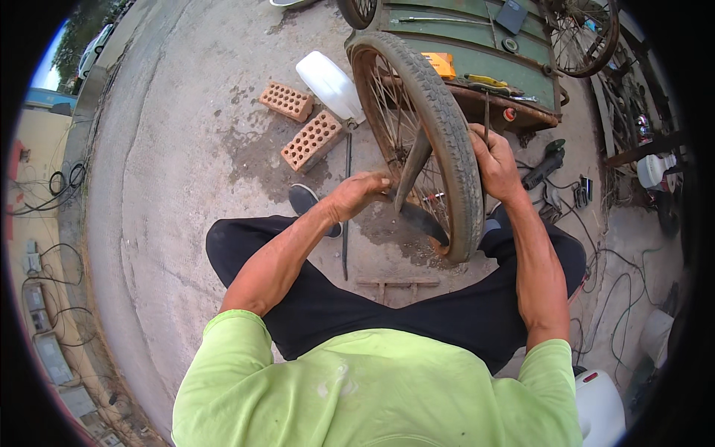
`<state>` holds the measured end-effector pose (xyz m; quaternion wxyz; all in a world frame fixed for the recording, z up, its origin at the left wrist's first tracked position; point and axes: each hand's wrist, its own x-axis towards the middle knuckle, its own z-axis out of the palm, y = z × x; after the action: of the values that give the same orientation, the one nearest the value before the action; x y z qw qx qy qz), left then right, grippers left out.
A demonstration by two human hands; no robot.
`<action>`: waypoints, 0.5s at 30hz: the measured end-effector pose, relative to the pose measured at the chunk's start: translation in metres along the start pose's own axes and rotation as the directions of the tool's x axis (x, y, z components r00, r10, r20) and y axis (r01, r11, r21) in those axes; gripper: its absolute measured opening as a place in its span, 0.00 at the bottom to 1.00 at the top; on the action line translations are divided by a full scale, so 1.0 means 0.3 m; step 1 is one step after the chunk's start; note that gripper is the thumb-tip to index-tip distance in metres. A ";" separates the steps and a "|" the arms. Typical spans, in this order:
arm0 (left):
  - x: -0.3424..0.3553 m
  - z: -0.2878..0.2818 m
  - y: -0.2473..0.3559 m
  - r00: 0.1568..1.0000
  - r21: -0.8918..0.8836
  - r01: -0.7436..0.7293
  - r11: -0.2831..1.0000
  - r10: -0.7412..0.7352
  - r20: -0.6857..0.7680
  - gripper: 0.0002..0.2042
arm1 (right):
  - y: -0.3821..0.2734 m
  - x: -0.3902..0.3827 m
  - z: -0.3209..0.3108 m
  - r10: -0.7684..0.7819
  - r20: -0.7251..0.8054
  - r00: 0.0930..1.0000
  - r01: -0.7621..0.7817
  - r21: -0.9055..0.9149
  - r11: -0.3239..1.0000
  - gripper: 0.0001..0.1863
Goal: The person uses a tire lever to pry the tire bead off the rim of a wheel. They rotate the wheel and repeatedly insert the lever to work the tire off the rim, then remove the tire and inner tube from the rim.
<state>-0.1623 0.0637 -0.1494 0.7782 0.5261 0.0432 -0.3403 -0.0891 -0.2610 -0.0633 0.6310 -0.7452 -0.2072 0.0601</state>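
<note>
A bicycle wheel [459,153] with a worn, knobbly tyre stands upright between my knees, with a rusty fork [414,171] beside its spokes. A length of black inner tube [424,222] hangs out at the wheel's lower left side. My left hand [362,195] is closed at the upper end of this tube, its fingertips partly hidden. On the tyre's right side, my right hand [494,162] is closed around a thin, dark metal rod [486,115], thumb upward. The rod's lower part runs down along the tyre, and its end is hidden.
Two perforated bricks [313,140] and a white plastic container [328,83] lie ahead to the left. A long metal bar [348,186] rests on the concrete. Pliers [485,80] and an orange box [439,65] sit on a green metal surface [447,37]. An angle grinder [544,165] and cables are at right.
</note>
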 end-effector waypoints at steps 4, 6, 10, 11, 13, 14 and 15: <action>-0.003 0.208 0.123 0.992 0.079 -0.125 0.989 0.124 0.025 0.31 | 0.018 0.007 -0.011 0.010 -0.007 1.000 -0.010 0.017 1.000 0.24; 0.026 0.283 0.162 0.974 0.199 -0.223 0.954 0.211 0.081 0.33 | 0.013 0.010 -0.010 0.020 0.009 1.000 -0.020 0.048 0.999 0.23; 0.086 0.329 0.177 0.980 0.296 -0.158 0.942 0.187 -0.070 0.27 | -0.010 0.014 0.000 -0.004 0.022 1.000 0.003 0.057 0.998 0.23; 0.093 0.332 0.174 0.958 0.415 -0.191 0.890 0.261 -0.118 0.24 | -0.011 0.017 -0.003 -0.009 0.035 0.999 0.007 0.051 0.999 0.23; 0.090 0.324 0.145 0.892 0.628 -0.211 0.749 0.410 -0.189 0.19 | -0.015 0.011 -0.002 0.015 0.050 0.999 -0.018 0.052 0.999 0.23; 0.091 0.314 0.135 0.849 0.722 -0.203 0.661 0.486 -0.206 0.18 | -0.027 -0.002 -0.002 0.015 0.044 0.999 -0.017 0.033 0.999 0.22; 0.096 0.291 0.129 0.855 0.718 -0.144 0.681 0.451 -0.257 0.17 | -0.038 -0.012 0.000 0.013 0.044 0.999 -0.014 0.014 1.000 0.22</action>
<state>-0.1435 -0.0160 -0.0923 0.5508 0.8309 -0.0080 -0.0783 -0.0951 -0.2611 -0.0528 0.6313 -0.7404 -0.2156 0.0821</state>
